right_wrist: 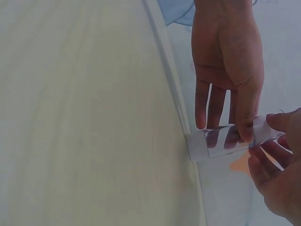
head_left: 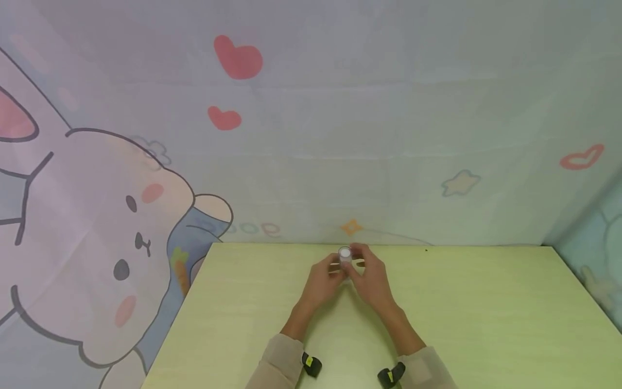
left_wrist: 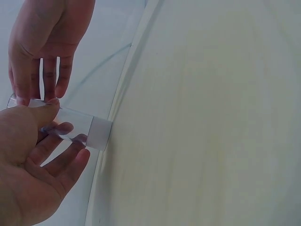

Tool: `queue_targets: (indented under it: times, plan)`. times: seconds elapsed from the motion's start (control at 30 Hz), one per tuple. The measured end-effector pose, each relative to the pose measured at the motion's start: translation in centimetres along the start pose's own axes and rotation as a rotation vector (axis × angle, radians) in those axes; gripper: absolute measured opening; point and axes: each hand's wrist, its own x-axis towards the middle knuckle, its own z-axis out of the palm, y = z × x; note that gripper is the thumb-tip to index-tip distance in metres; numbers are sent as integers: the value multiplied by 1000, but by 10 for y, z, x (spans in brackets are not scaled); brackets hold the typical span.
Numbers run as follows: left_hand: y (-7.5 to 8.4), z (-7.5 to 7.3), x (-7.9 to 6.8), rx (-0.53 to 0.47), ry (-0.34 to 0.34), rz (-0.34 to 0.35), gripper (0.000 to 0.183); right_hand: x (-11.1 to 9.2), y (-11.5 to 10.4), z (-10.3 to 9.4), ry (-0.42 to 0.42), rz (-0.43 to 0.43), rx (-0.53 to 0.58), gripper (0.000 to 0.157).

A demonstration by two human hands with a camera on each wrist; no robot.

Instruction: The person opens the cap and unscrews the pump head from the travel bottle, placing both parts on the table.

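A clear cylindrical container [left_wrist: 77,121] with a white band at one end is held between both hands, near the table's far edge. In the head view a pale round top [head_left: 345,252] faces up at me. Its white end [right_wrist: 198,147] points down toward the table in the wrist views. My left hand [head_left: 323,281] grips the container from the left, thumb across its side. From the right, my right hand [head_left: 372,278] holds it too, thumb on the near side and fingers behind. Fingers cover part of the wall.
The pale yellow-green table [head_left: 486,302] stretches out to both sides. Behind it hangs a printed cloth [head_left: 311,135] with hearts and a rabbit. A tiny dark speck [head_left: 426,250] lies near the back edge. Dark wrist straps [head_left: 312,365] sit at both sleeves.
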Motion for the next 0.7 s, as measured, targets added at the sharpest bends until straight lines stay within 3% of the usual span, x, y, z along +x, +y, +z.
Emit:
queue_targets:
  times: [0.7]
  plan:
    - [-1, 0, -1, 10, 9, -27, 42, 1, 5, 0, 28, -9, 62, 40]
